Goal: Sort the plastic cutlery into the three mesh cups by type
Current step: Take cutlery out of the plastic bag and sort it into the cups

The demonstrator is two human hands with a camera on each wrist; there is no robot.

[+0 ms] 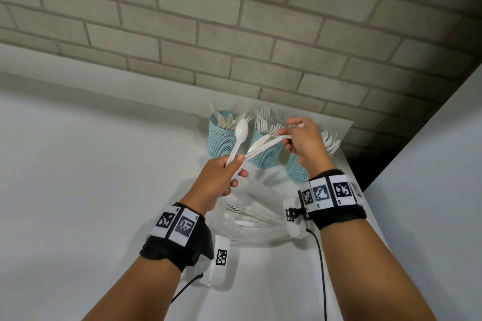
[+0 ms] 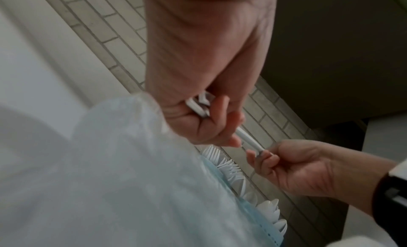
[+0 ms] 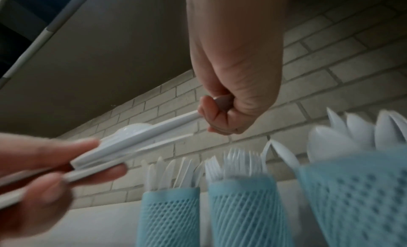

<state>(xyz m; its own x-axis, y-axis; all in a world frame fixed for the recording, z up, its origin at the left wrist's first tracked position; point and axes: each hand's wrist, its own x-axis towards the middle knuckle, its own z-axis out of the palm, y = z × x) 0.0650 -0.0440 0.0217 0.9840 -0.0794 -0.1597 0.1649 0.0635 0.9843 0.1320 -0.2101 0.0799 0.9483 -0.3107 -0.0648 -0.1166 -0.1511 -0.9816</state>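
Three blue mesh cups stand by the brick wall: the left cup (image 1: 221, 138) holds knives, the middle cup (image 1: 266, 154) forks, the right cup (image 1: 296, 171) spoons. My left hand (image 1: 236, 164) grips a small bundle of white plastic cutlery by one end, in front of the cups. One spoon (image 1: 241, 131) sticks up from the bundle. My right hand (image 1: 289, 138) pinches the far end of other pieces in the bundle, above the middle and right cups. In the right wrist view my right hand (image 3: 220, 114) curls round a handle (image 3: 171, 121), above the cups (image 3: 244, 209).
A clear plastic bag (image 1: 250, 219) with more white cutlery lies on the white counter (image 1: 91, 164) between my wrists. The brick wall (image 1: 234, 34) runs close behind the cups. The counter ends at a dark gap (image 1: 365, 164) on the right.
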